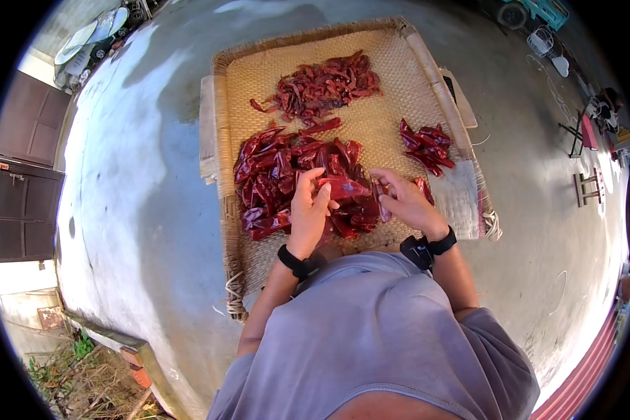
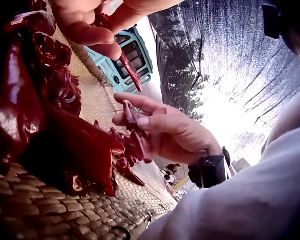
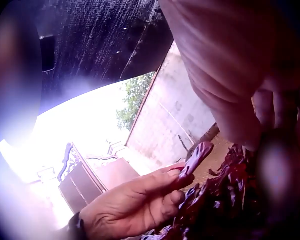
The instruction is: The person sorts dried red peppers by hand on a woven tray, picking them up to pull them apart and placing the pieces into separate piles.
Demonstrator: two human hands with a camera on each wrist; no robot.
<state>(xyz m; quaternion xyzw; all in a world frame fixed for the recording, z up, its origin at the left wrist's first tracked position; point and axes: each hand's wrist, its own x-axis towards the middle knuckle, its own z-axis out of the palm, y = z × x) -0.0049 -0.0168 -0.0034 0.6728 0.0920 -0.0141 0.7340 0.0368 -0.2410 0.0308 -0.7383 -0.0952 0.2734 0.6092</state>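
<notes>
Two hands, both partly closed: left hand (image 1: 309, 215) pinches a glossy red pepper (image 1: 344, 187), right hand (image 1: 409, 206) pinches another pepper (image 1: 382, 204), at the large pile (image 1: 266, 182). Step looks like piece-by-piece handling; next move probably calls for light fingertip control. Beyond: small pile (image 1: 427, 147) at right, duller pile (image 1: 329, 85) toward the woven tray's (image 1: 220, 105) far edge.

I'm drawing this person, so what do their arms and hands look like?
The left hand and right hand have no gloves. Each wrist wears a black band, with a boxy black gadget on the right one. The sleeves are short and grey.
</notes>
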